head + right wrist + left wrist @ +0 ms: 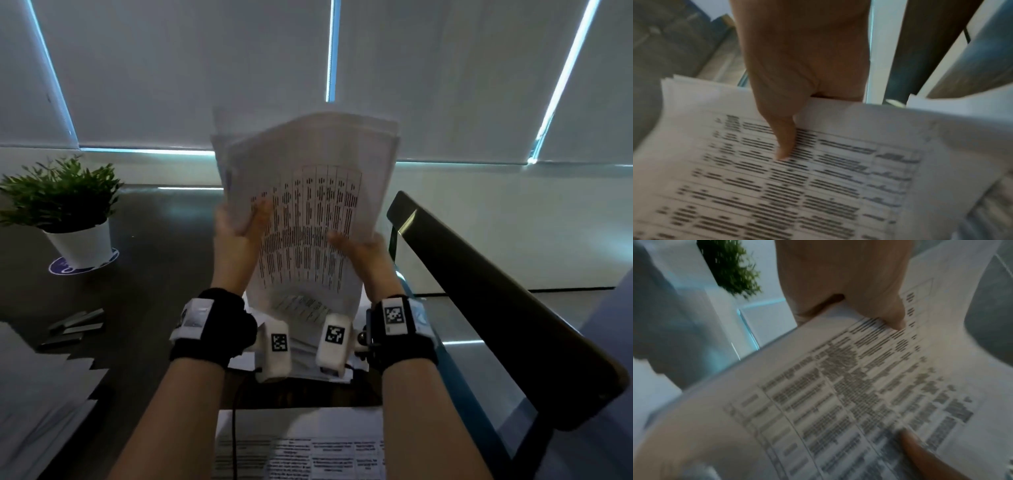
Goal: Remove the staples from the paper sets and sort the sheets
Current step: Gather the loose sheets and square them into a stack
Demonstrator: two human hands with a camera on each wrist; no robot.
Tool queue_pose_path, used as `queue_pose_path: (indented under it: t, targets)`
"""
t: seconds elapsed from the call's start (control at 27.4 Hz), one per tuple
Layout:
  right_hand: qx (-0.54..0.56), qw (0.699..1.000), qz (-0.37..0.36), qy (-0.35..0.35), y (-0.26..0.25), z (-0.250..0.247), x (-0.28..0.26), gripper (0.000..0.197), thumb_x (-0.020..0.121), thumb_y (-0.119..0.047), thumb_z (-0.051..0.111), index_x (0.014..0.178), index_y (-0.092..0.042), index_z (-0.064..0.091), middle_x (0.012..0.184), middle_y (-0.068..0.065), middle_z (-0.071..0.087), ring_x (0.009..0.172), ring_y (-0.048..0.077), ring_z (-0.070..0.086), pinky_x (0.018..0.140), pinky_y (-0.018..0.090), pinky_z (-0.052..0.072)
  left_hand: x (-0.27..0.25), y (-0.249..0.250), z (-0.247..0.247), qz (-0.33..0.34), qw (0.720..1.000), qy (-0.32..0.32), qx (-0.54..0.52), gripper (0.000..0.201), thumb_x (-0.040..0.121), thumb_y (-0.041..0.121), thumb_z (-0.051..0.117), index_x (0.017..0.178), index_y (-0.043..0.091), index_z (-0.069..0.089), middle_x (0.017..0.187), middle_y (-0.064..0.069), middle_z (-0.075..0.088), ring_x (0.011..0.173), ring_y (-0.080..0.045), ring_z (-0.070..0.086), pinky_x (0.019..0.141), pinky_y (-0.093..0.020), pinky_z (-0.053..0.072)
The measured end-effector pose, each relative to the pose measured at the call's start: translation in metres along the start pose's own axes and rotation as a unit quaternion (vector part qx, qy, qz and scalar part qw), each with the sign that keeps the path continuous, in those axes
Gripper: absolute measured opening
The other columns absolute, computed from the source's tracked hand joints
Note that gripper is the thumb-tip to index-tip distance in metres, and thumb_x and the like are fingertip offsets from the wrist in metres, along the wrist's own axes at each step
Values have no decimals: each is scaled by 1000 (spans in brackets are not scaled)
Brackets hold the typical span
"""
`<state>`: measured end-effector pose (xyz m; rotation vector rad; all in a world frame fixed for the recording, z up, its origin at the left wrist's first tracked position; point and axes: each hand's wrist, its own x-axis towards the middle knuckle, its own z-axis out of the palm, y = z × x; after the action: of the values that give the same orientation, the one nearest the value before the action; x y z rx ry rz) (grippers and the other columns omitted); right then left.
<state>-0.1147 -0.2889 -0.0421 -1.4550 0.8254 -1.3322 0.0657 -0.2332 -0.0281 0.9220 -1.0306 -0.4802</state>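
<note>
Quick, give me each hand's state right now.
Left hand: grips the papers, thumb on the printed front.
Right hand: grips the same papers, thumb on the front.

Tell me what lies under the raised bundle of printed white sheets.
Below the raised bundle of printed white sheets, held by the left hand and right hand, more white papers lie on the dark table. The bundle and wrist cameras cover most of them.

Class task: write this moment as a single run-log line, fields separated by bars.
left hand: grips paper stack | right hand: grips same stack | stack: raised upright above table | staple strips: on table, untouched
</note>
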Motion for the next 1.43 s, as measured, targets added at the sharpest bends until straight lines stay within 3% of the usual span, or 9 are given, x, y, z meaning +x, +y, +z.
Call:
queue_pose_path:
  t: [0.22,0.37,0.48,0.55,0.73,0.91,1.06,1.28,1.43]
  targets:
    - [27,999,-27,-35,-11,-7,8,15,89,-21,70,104,-18,69,105,6,74,97,22,71,86,40,59,5,19,-2,54,998,1,-37,32,89,26,65,117,23,48,112,-2,63,104,-14,64,88,-37,55]
    - [-79,988,136,0,43,-5,4,35,88,-21,72,119,-7,66,121,15,68,105,25,65,95,40,51,4,-26,-21,-60,996,-17,58,35,73,55,71,90,25,70,100,-12,70,100,-33,66,85,-59,51]
    - [-14,985,159,58,56,-17,8,62,79,-35,80,129,-10,53,122,14,65,93,24,65,78,36,54,8,-21,-21,-49,993,110,-17,21,84,41,68,92,21,68,95,-10,71,87,-25,70,72,-49,58]
    - [109,968,226,23,54,-17,8,81,78,-32,81,144,-16,36,121,14,64,96,29,68,75,41,59,8,-26,-17,-129,976,132,-118,18,92,30,62,100,14,62,90,-2,72,78,-16,71,67,-36,58]
    - [125,976,174,32,40,-19,8,34,90,-6,67,123,-11,59,111,10,72,97,29,69,78,47,58,-2,-47,-23,-250,960,53,-119,18,88,22,67,88,5,71,104,-15,70,101,-32,65,95,-48,51]
    - [36,995,42,86,33,-70,5,30,86,-15,72,115,-13,65,108,3,74,103,27,69,89,45,55,12,-43,-74,-103,993,50,-41,40,87,-4,59,123,14,57,110,-7,68,94,-20,68,79,-33,58]
    - [63,997,20,40,24,-76,1,35,77,-15,77,110,-16,66,100,2,76,92,22,73,74,36,58,19,-34,-74,-49,991,8,122,27,88,-5,57,109,12,57,98,2,65,88,-13,62,76,-27,50]
    - [52,995,72,40,36,-67,0,33,78,-16,79,109,-10,68,103,8,75,98,30,71,89,51,56,9,-46,-45,-91,989,71,90,19,77,5,42,79,22,50,85,-7,53,82,-19,51,71,-35,42]
    - [87,995,35,16,23,-76,4,40,70,-24,79,107,-12,69,104,6,75,100,25,71,84,40,56,19,-28,-47,-61,995,59,52,21,83,3,45,86,24,45,91,-3,54,83,-18,55,71,-33,47]
